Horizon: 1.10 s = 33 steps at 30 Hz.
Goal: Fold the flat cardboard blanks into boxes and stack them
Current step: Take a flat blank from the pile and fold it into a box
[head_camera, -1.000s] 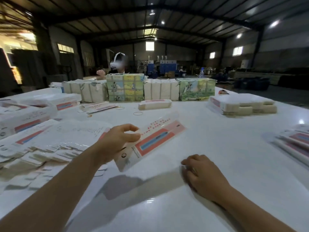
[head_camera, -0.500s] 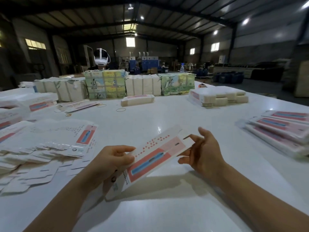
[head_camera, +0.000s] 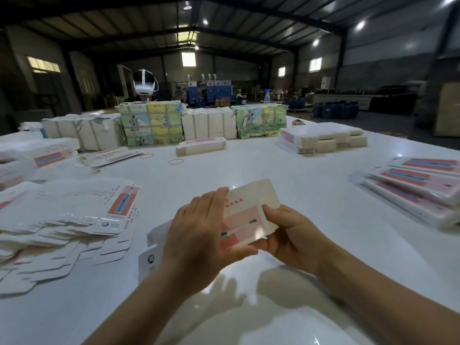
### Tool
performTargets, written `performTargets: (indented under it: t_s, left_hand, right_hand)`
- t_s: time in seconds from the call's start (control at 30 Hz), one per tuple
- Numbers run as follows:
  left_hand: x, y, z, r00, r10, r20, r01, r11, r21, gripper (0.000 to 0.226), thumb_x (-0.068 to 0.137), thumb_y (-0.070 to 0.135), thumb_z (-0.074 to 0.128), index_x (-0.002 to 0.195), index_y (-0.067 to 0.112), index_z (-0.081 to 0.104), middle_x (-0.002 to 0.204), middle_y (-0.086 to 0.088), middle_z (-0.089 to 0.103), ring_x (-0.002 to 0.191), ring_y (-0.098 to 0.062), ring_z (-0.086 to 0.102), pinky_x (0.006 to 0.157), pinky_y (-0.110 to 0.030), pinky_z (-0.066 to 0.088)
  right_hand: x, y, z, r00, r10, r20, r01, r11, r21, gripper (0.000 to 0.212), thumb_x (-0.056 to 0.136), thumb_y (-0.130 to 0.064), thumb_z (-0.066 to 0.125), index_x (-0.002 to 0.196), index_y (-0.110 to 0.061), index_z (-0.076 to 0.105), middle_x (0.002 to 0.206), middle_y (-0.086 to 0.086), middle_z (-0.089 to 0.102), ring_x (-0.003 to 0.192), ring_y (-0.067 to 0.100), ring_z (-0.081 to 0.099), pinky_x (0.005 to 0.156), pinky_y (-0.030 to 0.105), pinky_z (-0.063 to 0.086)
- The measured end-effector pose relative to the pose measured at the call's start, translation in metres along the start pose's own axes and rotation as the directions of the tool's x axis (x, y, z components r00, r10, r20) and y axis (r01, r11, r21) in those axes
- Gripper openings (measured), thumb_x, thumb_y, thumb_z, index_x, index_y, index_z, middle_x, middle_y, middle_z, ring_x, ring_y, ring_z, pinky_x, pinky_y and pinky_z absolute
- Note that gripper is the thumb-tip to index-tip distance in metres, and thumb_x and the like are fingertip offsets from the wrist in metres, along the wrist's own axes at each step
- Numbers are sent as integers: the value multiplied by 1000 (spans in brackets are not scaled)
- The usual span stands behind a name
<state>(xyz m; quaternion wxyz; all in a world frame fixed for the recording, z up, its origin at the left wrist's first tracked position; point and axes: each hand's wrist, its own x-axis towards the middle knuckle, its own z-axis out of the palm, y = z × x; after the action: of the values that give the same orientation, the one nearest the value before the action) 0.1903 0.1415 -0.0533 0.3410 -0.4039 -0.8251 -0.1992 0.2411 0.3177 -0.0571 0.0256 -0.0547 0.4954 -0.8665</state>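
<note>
Pretty clearly a factory or warehouse hall used for packaging work. Dark metal roof (head_camera: pixel 189 23) with exposed beams and spot lights, bare walls with small high windows (head_camera: pixel 315 64), blue machines (head_camera: pixel 211 89) at the far end. The big white surface (head_camera: pixel 311 190) is loaded with strapped bundles of cardboard (head_camera: pixel 151 123), a loose heap of flat printed blanks (head_camera: pixel 67 215), finished boxes in a stack (head_camera: pixel 418 188) and stray rubber bands (head_camera: pixel 176 161).

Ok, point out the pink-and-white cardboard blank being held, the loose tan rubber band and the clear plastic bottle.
Pink-and-white cardboard blank (head_camera: pixel 251 195), head view, upper white panel.
Tan rubber band (head_camera: pixel 176 161), head view, its ring.
Clear plastic bottle (head_camera: pixel 267 96), head view, body.
</note>
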Motion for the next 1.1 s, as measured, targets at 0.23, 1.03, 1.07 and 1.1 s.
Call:
performTargets:
  t_s: [0.23,1.03,1.07,1.1]
  left_hand:
    - [-3,0,-8,994,91,59,-98,987,125,91,58,66,70,119,-1,59,101,-12,68,80,-26,66,67,-36,55]
    - [-7,-21,-8,933,-318,168,343,927,-149,67,54,86,36,100,38,43,97,16,55,67,-8,55,54,-24,51]
    - [-7,-23,-8,930,-335,151,355,923,-144,66,54,87,36,99,39,43,97,17,55,65,-7,54,52,-21,47]
    - [-7,-25,-9,927,-348,143,367,919,-141,66,54,87,36,99,40,43,97,18,54,63,-6,52,50,-18,43]
  right_hand:
    - [-2,-3,2,996,48,72,-35,986,-165,32,72,-12,68,103,-4,71,94,19,68,68,22,66,46,24,52]
    - [-5,6,4,696,-675,-243,312,590,-745,25,92,-12,56,110,-30,58,102,-3,65,88,12,65,69,22,54]
    - [-8,9,6,620,-771,-148,333,429,-839,27,90,-14,55,110,-31,58,110,-9,61,98,6,61,77,16,50]
    - [-9,13,7,585,-810,-45,329,288,-899,29,88,-15,53,112,-28,61,118,-11,57,107,2,56,85,12,45]
